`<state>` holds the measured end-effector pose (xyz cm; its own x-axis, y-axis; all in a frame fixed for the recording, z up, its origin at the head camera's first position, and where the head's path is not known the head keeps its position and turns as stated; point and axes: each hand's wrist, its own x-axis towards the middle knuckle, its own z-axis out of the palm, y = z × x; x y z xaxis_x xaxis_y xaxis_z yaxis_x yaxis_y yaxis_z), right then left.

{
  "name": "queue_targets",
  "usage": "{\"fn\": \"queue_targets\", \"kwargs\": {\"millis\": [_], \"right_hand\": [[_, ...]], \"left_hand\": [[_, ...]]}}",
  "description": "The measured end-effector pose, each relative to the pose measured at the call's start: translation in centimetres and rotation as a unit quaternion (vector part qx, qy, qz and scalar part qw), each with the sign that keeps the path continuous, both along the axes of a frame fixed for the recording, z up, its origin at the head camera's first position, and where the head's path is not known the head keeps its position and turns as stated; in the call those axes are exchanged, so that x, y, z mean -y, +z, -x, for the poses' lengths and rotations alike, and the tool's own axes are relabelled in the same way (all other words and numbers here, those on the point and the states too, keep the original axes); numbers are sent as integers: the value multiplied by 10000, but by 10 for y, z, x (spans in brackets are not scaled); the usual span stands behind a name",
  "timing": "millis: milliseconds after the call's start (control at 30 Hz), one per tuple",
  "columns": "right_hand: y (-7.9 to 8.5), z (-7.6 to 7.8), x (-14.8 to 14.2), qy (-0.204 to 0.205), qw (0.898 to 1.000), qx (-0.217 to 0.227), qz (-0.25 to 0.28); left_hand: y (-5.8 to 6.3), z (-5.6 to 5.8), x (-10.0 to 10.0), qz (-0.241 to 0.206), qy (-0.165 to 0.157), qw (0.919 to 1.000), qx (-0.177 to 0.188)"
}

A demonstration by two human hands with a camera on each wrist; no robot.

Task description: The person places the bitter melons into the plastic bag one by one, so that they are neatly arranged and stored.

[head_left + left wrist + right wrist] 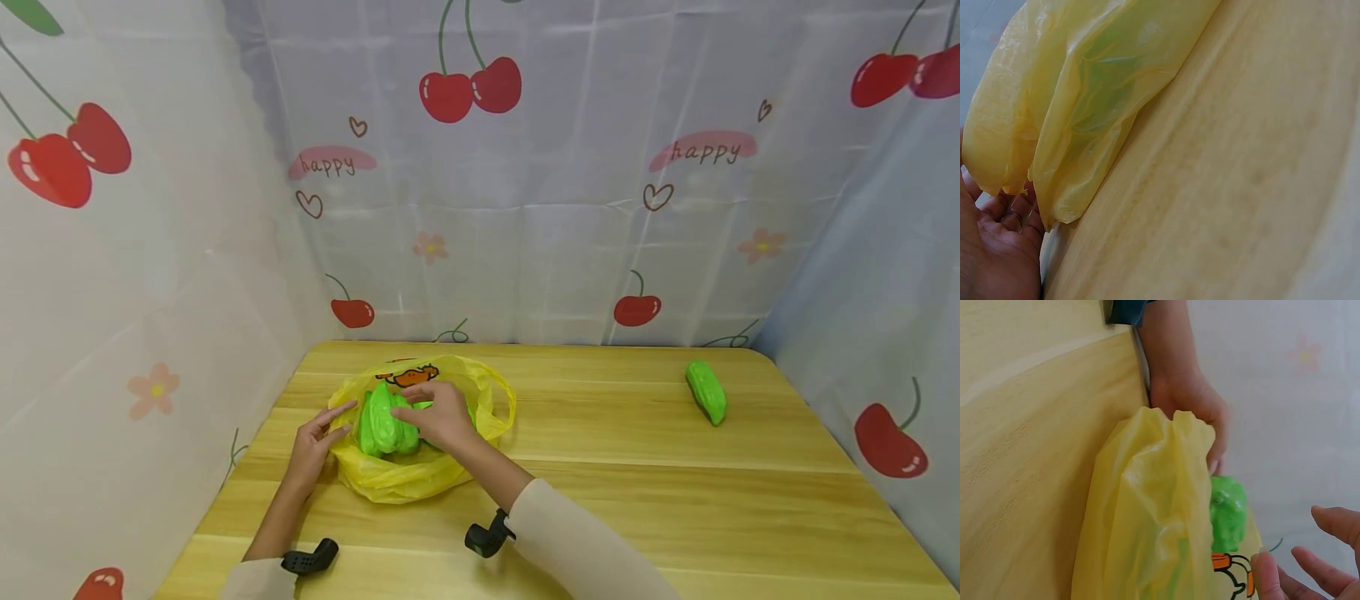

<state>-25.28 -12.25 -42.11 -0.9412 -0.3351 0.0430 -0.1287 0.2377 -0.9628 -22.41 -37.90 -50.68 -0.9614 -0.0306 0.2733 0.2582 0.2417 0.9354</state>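
Note:
A yellow plastic bag point(408, 483) stands with its mouth spread on the left part of the table. Several bright green bitter melons point(385, 421) lie bunched inside it; in the right wrist view one bitter melon point(1229, 512) shows at the bag's mouth. My left hand point(309, 450) is at the bag's left rim, fingers extended and touching it; the left wrist view has this hand point(1007, 244) beside the yellow plastic. Above the bag's mouth, my right hand point(442, 417) hovers by the melons, thumb and fingers apart, holding nothing.
Another green bitter melon point(707, 392) lies alone on the wooden table point(600, 433), far to the right. White curtains with cherry prints point(480, 208) enclose the table at the back and sides. A bag handle loop point(504, 408) sticks out to the right.

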Motion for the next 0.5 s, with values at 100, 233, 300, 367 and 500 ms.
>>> {"fn": "queue_targets", "kwargs": {"millis": [100, 233, 300, 367, 500], "right_hand": [[5, -4, -9, 108, 9998, 47, 177], [10, -9, -21, 245, 9990, 88, 371], [12, -11, -26, 276, 9989, 35, 375], [13, -13, -32, 279, 9989, -29, 363], [15, -17, -42, 238, 9993, -74, 287]], "left_hand": [[-4, 2, 2, -12, -1, 10000, -14], [-17, 10, 10, -27, 49, 10000, 38], [-21, 12, 12, -21, 59, 10000, 44], [-22, 13, 13, 1, 61, 10000, 46], [-24, 13, 14, 28, 60, 10000, -11]]}}
